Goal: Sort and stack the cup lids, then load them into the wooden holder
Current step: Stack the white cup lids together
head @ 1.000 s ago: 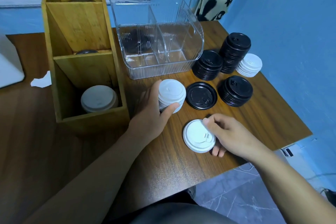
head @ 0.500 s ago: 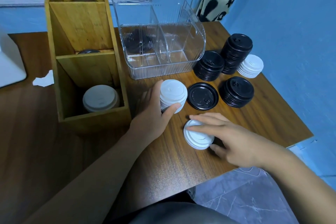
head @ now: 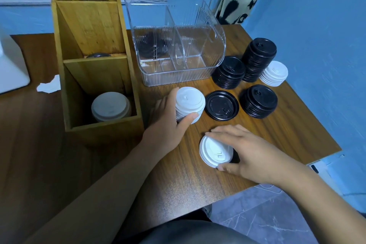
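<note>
My left hand (head: 168, 125) grips a stack of white lids (head: 190, 103) standing on the table, thumb in front and fingers behind. My right hand (head: 249, 152) holds a single white lid (head: 213, 151), tilted up off the wood, between its fingers above and thumb below. A lone black lid (head: 221, 108) lies flat between the white stack and a black stack (head: 258, 101). Two more black stacks (head: 228, 72) (head: 258, 57) and a low white stack (head: 274, 73) stand behind. The wooden holder (head: 103, 130) at left has white lids (head: 110, 106) in its front compartment.
A clear plastic divided bin (head: 178, 69) stands behind the lids. A torn scrap of paper (head: 49, 86) and a white object (head: 11, 69) lie left of the holder. The table's right edge (head: 320, 156) runs close past the black stacks, with grey floor below.
My right hand has shifted over the single white lid and tipped it up from lying flat. The left hand has kept its grip on the white stack.
</note>
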Demonstrator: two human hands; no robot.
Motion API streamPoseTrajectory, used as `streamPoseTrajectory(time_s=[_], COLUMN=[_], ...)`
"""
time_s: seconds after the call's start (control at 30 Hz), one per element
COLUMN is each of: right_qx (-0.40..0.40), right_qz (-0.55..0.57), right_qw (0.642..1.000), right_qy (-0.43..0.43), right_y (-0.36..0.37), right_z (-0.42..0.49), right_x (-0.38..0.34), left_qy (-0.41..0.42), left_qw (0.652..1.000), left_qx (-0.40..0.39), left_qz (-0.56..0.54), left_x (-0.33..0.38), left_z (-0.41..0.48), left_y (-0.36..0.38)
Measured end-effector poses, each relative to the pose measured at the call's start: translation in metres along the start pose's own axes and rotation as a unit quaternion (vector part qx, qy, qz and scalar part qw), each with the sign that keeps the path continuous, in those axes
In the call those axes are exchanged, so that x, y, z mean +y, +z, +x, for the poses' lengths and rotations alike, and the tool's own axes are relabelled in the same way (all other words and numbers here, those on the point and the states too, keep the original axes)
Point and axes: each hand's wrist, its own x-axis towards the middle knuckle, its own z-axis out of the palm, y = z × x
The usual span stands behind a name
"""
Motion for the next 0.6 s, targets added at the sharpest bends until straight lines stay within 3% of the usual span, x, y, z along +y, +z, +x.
streamPoseTrajectory(time_s=[0.27, 0.6], right_qx=[0.040, 0.018], right_qz=[0.036, -0.010], right_qw=[0.999, 0.999], right_qy=[0.004, 0.037], right_y=[0.010, -0.001], right_z=[0.003, -0.002], right_x=[-0.002, -0.010], left_qy=[0.003, 0.003], left_qw=[1.000, 1.000], left_qx=[0.001, 0.002], left_qz=[0.005, 0.002], left_x=[0.000, 0.002], left_z=[0.001, -0.001], left_y=[0.000, -0.001])
